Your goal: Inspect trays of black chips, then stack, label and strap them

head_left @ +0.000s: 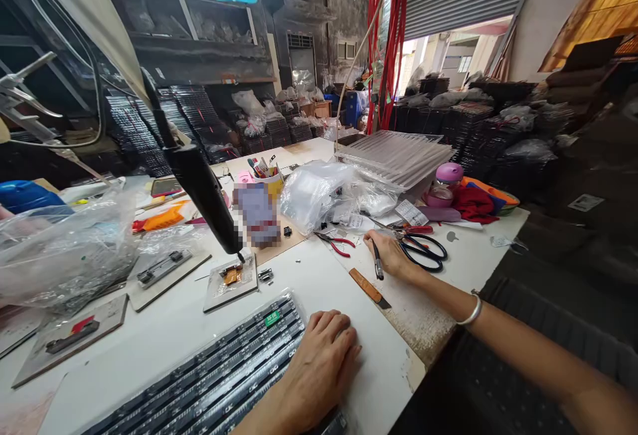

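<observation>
Pinched a slim dark tool between thumb and fingertips of the right hand, tip pointing down toward the table, just short of touching it as far as could be told. Kept the left hand spread flat, palm down, on the near corner of a tray of dark strips at the front edge of the table. Noted a wooden-handled blade lying loose just beside the right wrist, black scissors touching or nearly touching the knuckles on the far side, and red-handled pliers near the fingertips. Judged the main risk as crowding: could have dragged the wrist or the bracelet over the blade, cutting skin or flicking it off the edge. Judged a second risk at the tray: leaned weight on one corner close to the table edge, so could have tipped or slid the tray and spilled the strips. Saw a black arm hanging over a small board just beyond the tray, and plastic bags heaped behind; could have knocked either with a careless reach across. Could not tell how sharp the tool's tip was.
</observation>
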{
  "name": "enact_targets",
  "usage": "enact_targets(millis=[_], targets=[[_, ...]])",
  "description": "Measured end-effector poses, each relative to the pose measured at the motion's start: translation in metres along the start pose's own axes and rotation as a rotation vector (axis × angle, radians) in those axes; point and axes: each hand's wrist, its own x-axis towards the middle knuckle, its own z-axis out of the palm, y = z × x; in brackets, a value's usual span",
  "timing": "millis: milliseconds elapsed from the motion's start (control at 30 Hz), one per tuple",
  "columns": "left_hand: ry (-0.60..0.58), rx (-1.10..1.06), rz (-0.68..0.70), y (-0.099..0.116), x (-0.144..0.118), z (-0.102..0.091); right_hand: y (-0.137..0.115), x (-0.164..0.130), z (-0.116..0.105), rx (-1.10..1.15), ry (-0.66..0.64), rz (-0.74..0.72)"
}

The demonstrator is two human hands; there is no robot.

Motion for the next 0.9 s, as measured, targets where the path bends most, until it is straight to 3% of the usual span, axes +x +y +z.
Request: enact_targets(millis=[133,467,700,900], targets=[[0.006,0.0,0.008,0.0,0.0,0.0,-0.004,0.014,0.006,0.082,0.049,0.011],[-0.018,-0.007,-0.011,-0.002,0.0,0.0,-0.031,0.026,0.03,0.084,0.069,-0.159],[-0.033,-0.008,-0.014,0.0,0.0,-0.002,-0.041,0.021,0.023,0.13,0.118,-0.159],[-0.043,-0.012,-0.022,-0.001,0.001,0.0,-0.071,0.017,0.031,0.186,0.096,-0.165]])
